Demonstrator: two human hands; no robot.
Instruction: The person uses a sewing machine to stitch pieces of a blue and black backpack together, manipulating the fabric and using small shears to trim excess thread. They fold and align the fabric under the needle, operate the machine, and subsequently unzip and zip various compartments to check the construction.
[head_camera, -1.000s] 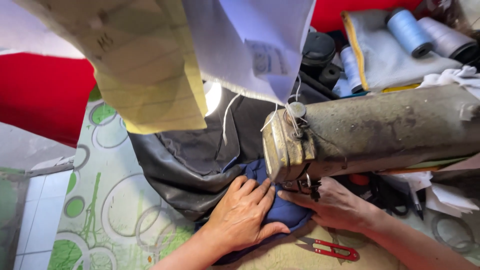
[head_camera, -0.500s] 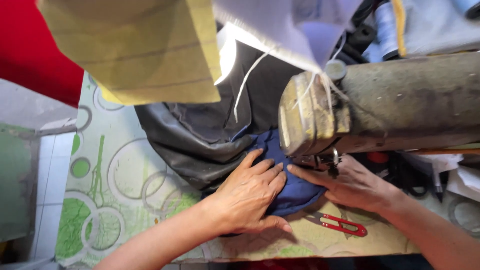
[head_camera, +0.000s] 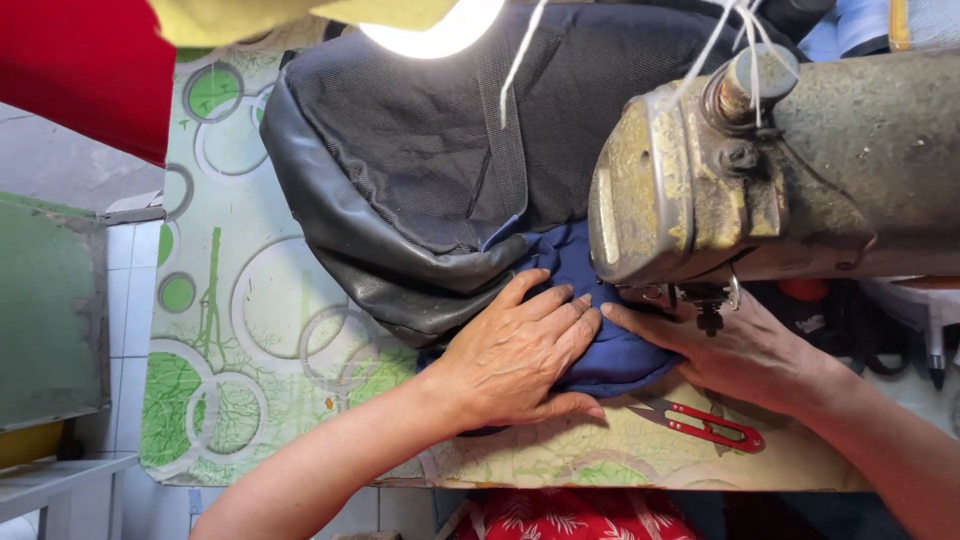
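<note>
While the blue cloth (head_camera: 600, 340) is pressed flat on the table (head_camera: 250, 330) by the left hand (head_camera: 515, 355) and right hand (head_camera: 735, 350), fingers spread together, it is fed under the sewing machine (head_camera: 720, 170); stitching seems unfinished, black bag (head_camera: 420, 160) bunched beyond
</note>
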